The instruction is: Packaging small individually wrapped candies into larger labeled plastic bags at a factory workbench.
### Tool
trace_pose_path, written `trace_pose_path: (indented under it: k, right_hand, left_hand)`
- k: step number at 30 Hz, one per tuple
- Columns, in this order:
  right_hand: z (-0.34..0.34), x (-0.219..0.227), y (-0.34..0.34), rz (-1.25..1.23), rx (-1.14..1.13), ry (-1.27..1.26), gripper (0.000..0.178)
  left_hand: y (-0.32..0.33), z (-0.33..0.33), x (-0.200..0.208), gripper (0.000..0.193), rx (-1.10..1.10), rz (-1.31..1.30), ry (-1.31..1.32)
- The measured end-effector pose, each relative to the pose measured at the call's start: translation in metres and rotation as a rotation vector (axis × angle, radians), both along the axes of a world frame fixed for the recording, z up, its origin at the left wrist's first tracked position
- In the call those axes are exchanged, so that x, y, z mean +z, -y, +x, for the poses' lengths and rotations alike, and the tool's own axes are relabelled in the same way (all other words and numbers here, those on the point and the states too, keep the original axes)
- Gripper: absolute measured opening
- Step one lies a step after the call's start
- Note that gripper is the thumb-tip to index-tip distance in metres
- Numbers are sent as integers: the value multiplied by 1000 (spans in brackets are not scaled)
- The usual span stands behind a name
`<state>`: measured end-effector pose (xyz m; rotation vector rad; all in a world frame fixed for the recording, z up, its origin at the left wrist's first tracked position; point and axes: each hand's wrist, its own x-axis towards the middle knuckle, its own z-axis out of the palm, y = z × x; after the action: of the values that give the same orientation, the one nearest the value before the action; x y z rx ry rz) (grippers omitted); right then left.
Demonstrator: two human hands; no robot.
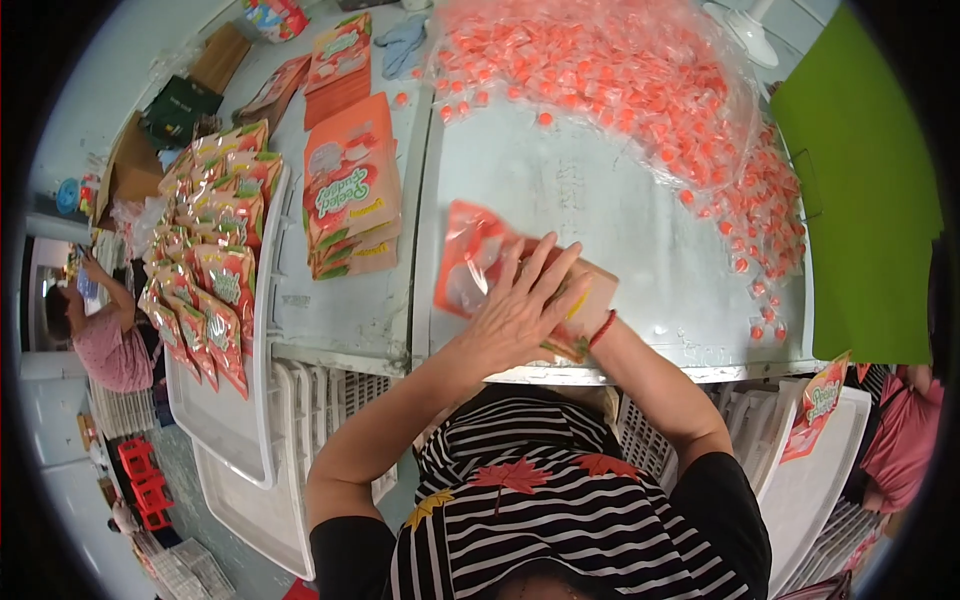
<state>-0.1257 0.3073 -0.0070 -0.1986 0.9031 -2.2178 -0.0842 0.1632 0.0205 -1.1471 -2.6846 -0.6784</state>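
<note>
A red and tan snack pouch point(465, 253) lies at a slant near the front edge of the table. Across its middle rests my left hand point(520, 303), fingers stretched and a little apart, pressing on the printed face. My right wrist, with a red cord bracelet point(603, 328), comes in at the pouch's tan end. The fingers of my right hand are hidden behind the pouch and my left hand, so their hold does not show. To the left lies a fanned stack of flat matching pouches point(350, 180).
A large heap of small clear-wrapped red pieces point(600, 85) spreads over the far and right table. Filled pouches point(215, 240) crowd a white tray point(268, 400) at left. A green panel point(860, 200) stands at right. Two people point(115, 345) are nearby, one on each side.
</note>
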Motion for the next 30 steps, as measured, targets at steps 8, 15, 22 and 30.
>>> trace_pose_path:
  k: [8,15,22,30]
  right_hand:
    - [4,-9,-6,310,345,-187,31]
    - [-35,20,-46,550,325,-633,30]
    - [-191,-47,-101,1616,-778,-1231,51]
    - [-216,-38,-40,2008,-721,-1130,59]
  left_hand:
    - [13,-7,-9,65,102,11,-10]
    - [68,-4,-15,77,351,-85,-57]
    - [60,16,17,91,478,-13,-59]
    - [72,50,20,100,704,29,-64]
